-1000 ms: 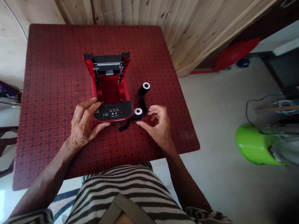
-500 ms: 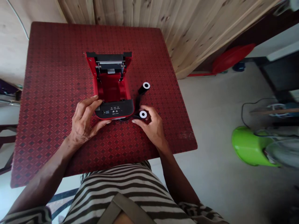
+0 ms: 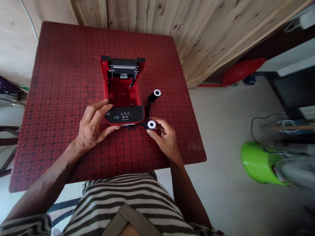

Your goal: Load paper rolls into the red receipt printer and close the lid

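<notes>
A red and black label printer (image 3: pixel 125 114) stands on the table with its lid (image 3: pixel 123 67) raised, so the red inner bay (image 3: pixel 120 95) shows. My left hand (image 3: pixel 92 126) grips its front left corner, fingers on the top edge and thumb along the front. At the printer's right, my right hand (image 3: pixel 164 136) pinches a black ribbon roll (image 3: pixel 152 124) with a white core between thumb and fingers. A second black ribbon roll (image 3: pixel 154 95) lies farther back, and loose black ribbon (image 3: pixel 147 109) runs between the two. Another dark strip reaches from the held roll toward the printer's front.
The red patterned table (image 3: pixel 66 65) meets a wooden plank wall (image 3: pixel 147 16) at the back. On the floor to the right are a green tub (image 3: pixel 258 160) and a dark cable (image 3: pixel 252 123). A dark chair (image 3: pixel 8 141) stands at the left.
The view has shifted slightly. My right thumb has moved from the left of the held roll to below it, and more of the dark strip shows beside the roll. My left hand keeps its grip.
</notes>
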`<state>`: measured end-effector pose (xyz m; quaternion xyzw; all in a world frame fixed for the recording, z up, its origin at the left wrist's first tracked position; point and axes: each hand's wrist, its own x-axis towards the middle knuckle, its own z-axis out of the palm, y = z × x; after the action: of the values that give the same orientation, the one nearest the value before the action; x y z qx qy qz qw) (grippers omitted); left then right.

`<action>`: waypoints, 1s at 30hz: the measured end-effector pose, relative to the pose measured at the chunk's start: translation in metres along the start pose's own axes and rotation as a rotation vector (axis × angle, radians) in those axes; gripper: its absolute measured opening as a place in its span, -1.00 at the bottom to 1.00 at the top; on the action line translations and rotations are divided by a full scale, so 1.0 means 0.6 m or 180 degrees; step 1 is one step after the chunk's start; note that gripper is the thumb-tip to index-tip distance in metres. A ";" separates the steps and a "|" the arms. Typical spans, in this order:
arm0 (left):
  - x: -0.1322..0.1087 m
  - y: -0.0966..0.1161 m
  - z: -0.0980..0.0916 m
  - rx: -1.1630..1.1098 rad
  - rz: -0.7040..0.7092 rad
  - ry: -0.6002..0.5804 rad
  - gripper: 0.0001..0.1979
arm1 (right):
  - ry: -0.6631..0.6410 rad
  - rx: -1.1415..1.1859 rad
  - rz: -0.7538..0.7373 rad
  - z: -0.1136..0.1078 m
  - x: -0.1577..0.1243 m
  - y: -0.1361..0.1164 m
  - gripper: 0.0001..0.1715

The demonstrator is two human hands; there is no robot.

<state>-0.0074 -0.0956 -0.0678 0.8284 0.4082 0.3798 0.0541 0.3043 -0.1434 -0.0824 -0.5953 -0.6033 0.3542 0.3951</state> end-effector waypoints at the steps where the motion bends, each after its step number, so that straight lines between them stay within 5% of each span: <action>1: 0.000 0.000 0.000 0.0014 -0.0001 -0.0006 -0.23 | -0.0077 0.0107 0.0051 -0.014 -0.002 -0.013 -0.69; 4: -0.001 0.001 0.003 0.0035 0.0028 -0.0004 -0.23 | -0.0263 0.0327 -0.0093 -0.068 0.001 -0.078 -0.68; 7: -0.003 0.001 0.006 0.0017 0.0046 0.0049 -0.24 | -0.0615 0.0306 -0.0787 -0.094 0.040 -0.154 -0.54; 11: -0.006 -0.002 0.008 -0.0020 -0.0004 0.0019 -0.31 | -0.0914 -0.0882 -0.1671 -0.042 0.131 -0.214 -0.72; 15: -0.009 -0.002 0.008 -0.0052 -0.0009 -0.0009 -0.34 | -0.1372 -0.1988 -0.1979 0.046 0.195 -0.221 -0.73; 19: -0.010 0.000 0.011 0.0079 -0.0064 -0.0002 -0.26 | -0.1596 -0.2634 -0.1785 0.096 0.217 -0.213 -0.63; 30: -0.005 0.008 0.011 0.0023 -0.0041 0.0048 -0.22 | -0.2069 -0.2621 -0.1902 0.097 0.248 -0.197 -0.63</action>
<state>-0.0012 -0.0996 -0.0722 0.8230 0.4152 0.3842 0.0505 0.2030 0.0028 0.0065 -0.3653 -0.9219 0.1289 0.0100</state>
